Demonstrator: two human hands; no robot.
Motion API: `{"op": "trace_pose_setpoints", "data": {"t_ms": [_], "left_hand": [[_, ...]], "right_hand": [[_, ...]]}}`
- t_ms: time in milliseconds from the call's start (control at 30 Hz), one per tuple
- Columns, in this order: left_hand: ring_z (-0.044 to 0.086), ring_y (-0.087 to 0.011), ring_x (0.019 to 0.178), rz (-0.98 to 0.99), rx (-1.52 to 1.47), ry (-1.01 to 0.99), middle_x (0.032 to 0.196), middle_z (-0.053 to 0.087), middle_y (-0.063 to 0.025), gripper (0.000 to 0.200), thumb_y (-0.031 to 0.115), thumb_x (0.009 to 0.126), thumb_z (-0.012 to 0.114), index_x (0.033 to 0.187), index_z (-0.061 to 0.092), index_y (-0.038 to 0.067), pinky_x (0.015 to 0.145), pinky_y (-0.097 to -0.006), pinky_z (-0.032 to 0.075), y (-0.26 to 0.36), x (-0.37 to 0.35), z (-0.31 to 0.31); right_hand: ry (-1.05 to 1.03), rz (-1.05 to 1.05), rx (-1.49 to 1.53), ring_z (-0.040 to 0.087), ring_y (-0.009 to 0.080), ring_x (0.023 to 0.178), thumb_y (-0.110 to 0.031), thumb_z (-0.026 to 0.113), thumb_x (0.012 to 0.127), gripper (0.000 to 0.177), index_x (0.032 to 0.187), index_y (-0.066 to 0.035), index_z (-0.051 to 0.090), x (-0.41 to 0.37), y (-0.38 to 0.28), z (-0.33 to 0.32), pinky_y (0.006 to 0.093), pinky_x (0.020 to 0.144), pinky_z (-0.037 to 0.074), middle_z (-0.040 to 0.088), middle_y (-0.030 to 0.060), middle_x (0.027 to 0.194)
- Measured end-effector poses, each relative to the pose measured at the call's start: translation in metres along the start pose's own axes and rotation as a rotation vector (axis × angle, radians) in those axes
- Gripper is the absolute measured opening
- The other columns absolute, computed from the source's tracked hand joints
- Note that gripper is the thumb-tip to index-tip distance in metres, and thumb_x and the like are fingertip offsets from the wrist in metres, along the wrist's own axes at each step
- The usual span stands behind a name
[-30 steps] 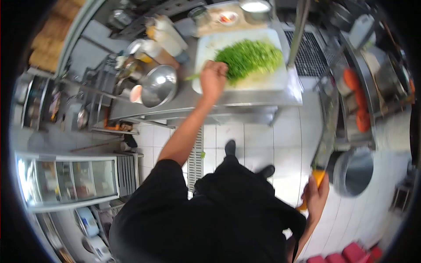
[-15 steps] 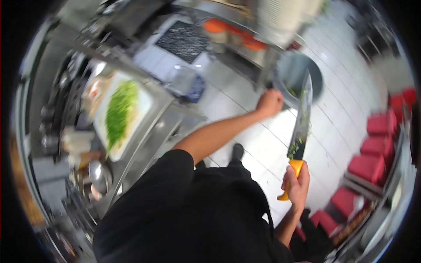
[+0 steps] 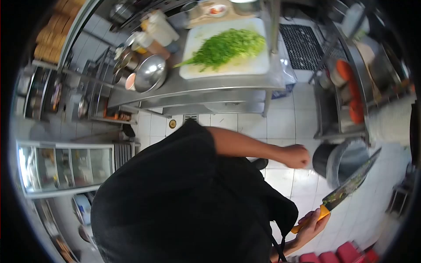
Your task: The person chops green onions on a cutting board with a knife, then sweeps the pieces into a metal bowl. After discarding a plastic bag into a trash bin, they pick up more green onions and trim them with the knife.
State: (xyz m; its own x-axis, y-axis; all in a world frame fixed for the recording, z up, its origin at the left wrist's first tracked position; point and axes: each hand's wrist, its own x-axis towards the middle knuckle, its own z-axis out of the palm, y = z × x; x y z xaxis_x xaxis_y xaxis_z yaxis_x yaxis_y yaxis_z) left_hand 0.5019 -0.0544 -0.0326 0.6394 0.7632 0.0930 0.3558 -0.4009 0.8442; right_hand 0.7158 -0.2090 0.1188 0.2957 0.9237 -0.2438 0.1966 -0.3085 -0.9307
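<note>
Moved since the last frame: your view swings back toward the tabletop [image 3: 175,84], and your left hand [image 3: 297,156] now sits a bit apart from the grey bin [image 3: 334,168], level with it. Left fingers curl into a tight fist; can't tell if anything is inside. Left arm stretches across in front of you to your right, back of the hand facing up.

Your right hand [image 3: 313,222] wraps around the orange handle [image 3: 324,212] of the knife [image 3: 347,189], low and out to your right, forearm angled outward. Blade slants up and away, crossing the bin's near rim in view; can't tell if they touch. Green bits stick to the blade, thickest near the handle.

Chopped greens [image 3: 228,47] lie heaped on the white cutting board [image 3: 193,41], on the tabletop, well apart from both hands. Metal bowl [image 3: 151,72] stands left of the board.
</note>
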Motion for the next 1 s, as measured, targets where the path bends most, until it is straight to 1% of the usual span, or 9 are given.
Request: {"op": "trace_pose_setpoints", "data": {"t_ms": [33,167,233,400,633,700,767,833,1000], "left_hand": [[0.064,-0.0317,0.085,-0.114,0.044,0.042,0.084,0.066,-0.0115,0.012,0.014,0.082,0.064,0.079,0.067,0.003,0.075,-0.0442,0.051,-0.001,-0.041,-0.035],[0.066,-0.0321,0.095,-0.439,0.28,0.617,0.095,0.069,-0.0112,0.008,0.011,0.084,0.071,0.089,0.072,0.004,0.085,-0.0412,0.052,0.006,-0.196,-0.165],[0.062,-0.034,0.095,-0.462,0.445,0.891,0.092,0.065,-0.0124,0.006,0.01,0.082,0.068,0.085,0.071,0.006,0.083,-0.0453,0.051,-0.013,-0.256,-0.211],[0.06,-0.0344,0.092,-0.468,0.646,1.245,0.092,0.062,-0.0127,0.007,0.006,0.083,0.067,0.089,0.069,0.003,0.084,-0.0446,0.05,-0.055,-0.326,-0.308],[0.058,-0.0362,0.093,-0.43,0.758,1.174,0.094,0.062,-0.0147,0.015,0.003,0.08,0.064,0.094,0.07,0.002,0.082,-0.0446,0.049,-0.118,-0.361,-0.348],[0.059,-0.0345,0.094,-0.435,0.732,1.206,0.096,0.063,-0.0133,0.015,0.005,0.082,0.066,0.096,0.071,0.002,0.084,-0.0437,0.049,-0.122,-0.362,-0.352],[0.059,-0.0333,0.094,-0.452,0.693,1.199,0.097,0.063,-0.012,0.014,0.007,0.084,0.067,0.097,0.072,0.003,0.087,-0.0429,0.049,-0.124,-0.361,-0.353],[0.059,-0.0324,0.095,-0.445,0.671,1.21,0.097,0.063,-0.011,0.013,0.008,0.085,0.068,0.096,0.072,0.003,0.088,-0.0423,0.048,-0.126,-0.361,-0.36],[0.057,-0.0321,0.091,-0.435,0.676,1.209,0.092,0.061,-0.0102,0.005,0.005,0.083,0.068,0.088,0.07,0.003,0.084,-0.0436,0.047,-0.139,-0.358,-0.372]], "right_hand": [[-0.07,-0.021,-0.003,0.044,0.0076,0.043,-0.019,0.05,0.105,0.025,0.123,-0.002,0.05,0.012,-0.011,0.014,0.0225,0.04,0.037,0.049,0.002,0.062],[-0.35,-0.15,-0.032,0.044,0.007,0.044,-0.018,0.051,0.105,0.021,0.118,-0.002,0.05,0.043,-0.057,0.104,0.0224,0.04,0.036,0.049,0.0011,0.062],[-0.447,-0.228,-0.098,0.045,0.0065,0.043,-0.017,0.051,0.105,0.016,0.115,-0.004,0.052,0.046,-0.079,0.169,0.0234,0.038,0.035,0.048,0.0003,0.06],[-0.714,-0.225,-0.194,0.042,0.0063,0.042,-0.018,0.051,0.105,0.015,0.113,-0.005,0.053,0.011,-0.128,0.344,0.0236,0.037,0.035,0.046,-0.0014,0.061],[-0.723,-0.346,-0.443,0.049,0.0113,0.046,-0.024,0.058,0.101,0.02,0.101,-0.004,0.055,-0.01,-0.147,0.509,0.0288,0.041,0.04,0.052,0.0019,0.061],[-0.714,-0.505,-0.508,0.051,0.0139,0.044,-0.022,0.059,0.1,0.022,0.102,-0.001,0.055,-0.006,-0.147,0.529,0.0305,0.041,0.042,0.054,0.0057,0.063],[-0.736,-0.372,-0.53,0.055,0.0169,0.045,-0.023,0.057,0.1,0.023,0.102,0.0,0.055,-0.022,-0.167,0.544,0.0326,0.042,0.045,0.055,0.0075,0.064],[-0.739,-0.354,-0.643,0.066,0.0316,0.053,-0.024,0.057,0.098,0.028,0.097,0.004,0.054,-0.03,-0.182,0.56,0.0423,0.053,0.052,0.065,0.0203,0.068],[-0.772,-0.371,-0.693,0.066,0.0321,0.051,-0.025,0.056,0.098,0.031,0.097,0.006,0.053,-0.02,-0.179,0.598,0.0417,0.052,0.053,0.065,0.0204,0.068]]}}
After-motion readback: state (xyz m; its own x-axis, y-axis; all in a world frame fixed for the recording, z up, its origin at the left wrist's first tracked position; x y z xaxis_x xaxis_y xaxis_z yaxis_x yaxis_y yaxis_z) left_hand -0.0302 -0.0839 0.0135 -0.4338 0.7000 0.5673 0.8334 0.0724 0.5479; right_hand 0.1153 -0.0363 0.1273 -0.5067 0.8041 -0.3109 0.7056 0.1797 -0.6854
